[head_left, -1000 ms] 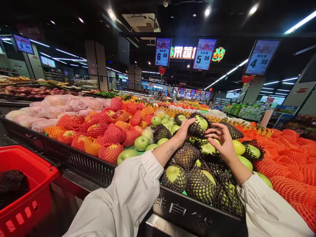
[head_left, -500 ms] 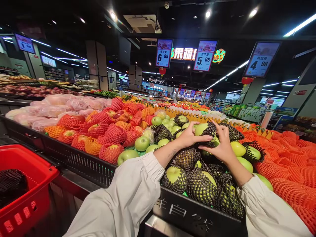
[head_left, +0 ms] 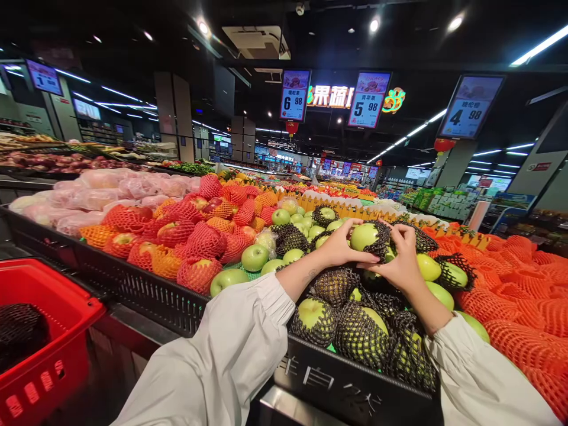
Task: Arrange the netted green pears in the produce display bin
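Between my two hands is a green apple (head_left: 362, 236) partly sleeved in a black foam net (head_left: 380, 241). Its bare green side faces left, toward my left hand (head_left: 342, 246), which curls around that side with the thumb underneath. My right hand (head_left: 403, 259) grips the netted side, fingers bent over the top and thumb below. Both hands are over a heap of green apples, some loose and some in black nets, such as a netted apple (head_left: 314, 319) near the front. Part of the held apple is hidden behind my fingers.
A black display bin (head_left: 146, 296) carries the fruit, its front wall below my forearms. Apples in red and orange nets (head_left: 206, 242) lie left; fruit under orange-red netting (head_left: 523, 296) lies right. A red shopping basket (head_left: 57, 355) with something black-netted inside stands lower left. Price screens (head_left: 369, 100) hang overhead.
The apple has turned and dipped slightly in my hands, showing more of its round green side. My fingers have shifted a little; both hands stay in nearly the same place.
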`<state>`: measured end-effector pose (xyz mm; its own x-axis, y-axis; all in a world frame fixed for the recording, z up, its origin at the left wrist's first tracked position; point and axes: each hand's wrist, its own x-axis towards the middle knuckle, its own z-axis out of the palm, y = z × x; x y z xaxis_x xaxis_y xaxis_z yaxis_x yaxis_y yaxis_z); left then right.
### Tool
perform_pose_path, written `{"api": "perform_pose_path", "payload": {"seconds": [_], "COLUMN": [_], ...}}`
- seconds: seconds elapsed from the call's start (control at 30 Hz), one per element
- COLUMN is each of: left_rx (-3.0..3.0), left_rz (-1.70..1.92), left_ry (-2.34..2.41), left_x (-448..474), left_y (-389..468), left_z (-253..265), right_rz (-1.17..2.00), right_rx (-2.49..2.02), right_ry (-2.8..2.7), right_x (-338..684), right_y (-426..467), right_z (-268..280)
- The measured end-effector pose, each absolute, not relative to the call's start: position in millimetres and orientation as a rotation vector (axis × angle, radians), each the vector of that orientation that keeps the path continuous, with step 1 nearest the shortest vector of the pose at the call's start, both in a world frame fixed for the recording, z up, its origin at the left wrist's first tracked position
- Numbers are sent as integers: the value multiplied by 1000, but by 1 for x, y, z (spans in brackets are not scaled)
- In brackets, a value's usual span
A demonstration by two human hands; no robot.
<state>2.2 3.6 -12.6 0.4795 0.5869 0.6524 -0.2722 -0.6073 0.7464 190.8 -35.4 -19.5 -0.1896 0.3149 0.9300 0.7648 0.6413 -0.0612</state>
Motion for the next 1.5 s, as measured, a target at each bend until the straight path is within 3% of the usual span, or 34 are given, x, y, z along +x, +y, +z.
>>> {"api": "perform_pose_path", "payload": {"seconds": [0.1,0.3,0.7,1.07,1.23,1.5], "left_rx": [1905,2009,2208,2074,1862,1787], "left_rz": [1257,1175,1437,1130,1094,1094], "left_ry": [249,190,322,117,70,425], "left_x": [3,4,-5,-13,-12,-16], "left_y": [6,6,4,-3,-6,-5], "left_z": [-14,-12,-5,4,6,10], "right_rz": [-544,-217,-263,-99,-134,-337], "right_rx": [-883,-1108,-1263,-1304,-1289,-1156], "right_ry": [-1743,-1750,-1617,-1682,-1697,-1802], "right_x": [191,187,184,182,179,181], "right_y": [-34,-35,-33,-37,-39,-38], "right_z": [-20,-20,-19,-18,-17,-22]}}
